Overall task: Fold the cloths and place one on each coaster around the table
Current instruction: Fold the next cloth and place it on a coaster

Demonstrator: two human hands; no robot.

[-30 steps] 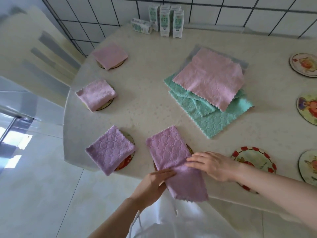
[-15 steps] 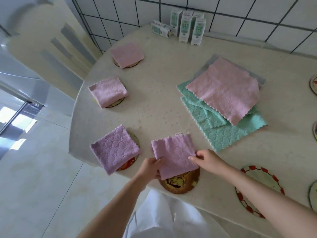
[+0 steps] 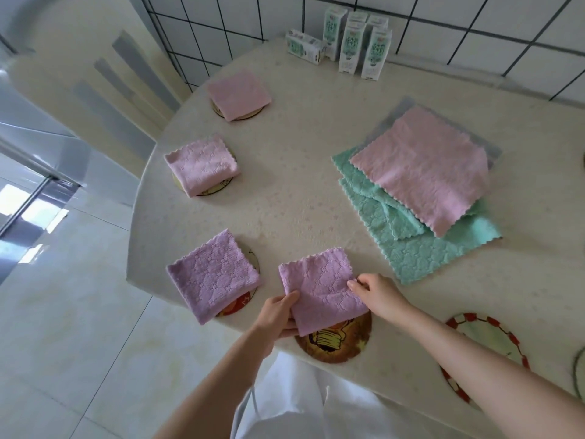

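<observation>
a: purple cloth (image 3: pixel 319 286) is folded. who holds it?
b: both. left hand (image 3: pixel 275 315) fingers curl round its near corner, right hand (image 3: pixel 376 296) pinches the right edge.
a: on the coaster (image 3: pixel 335 343)?
b: only partly. it lies just past it, so pull it nearer. more cloths (image 3: pixel 421 172) wait farther back.

Both hands grip a folded purple cloth (image 3: pixel 319 288) over a brown coaster (image 3: pixel 335 342); left hand (image 3: pixel 278 315) at its near corner; right hand (image 3: pixel 376 294) pinching its right edge.

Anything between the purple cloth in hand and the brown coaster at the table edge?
Nothing visible. The folded purple cloth, held by the left hand and right hand, overlaps the brown coaster, whose exposed part is bare.
</observation>
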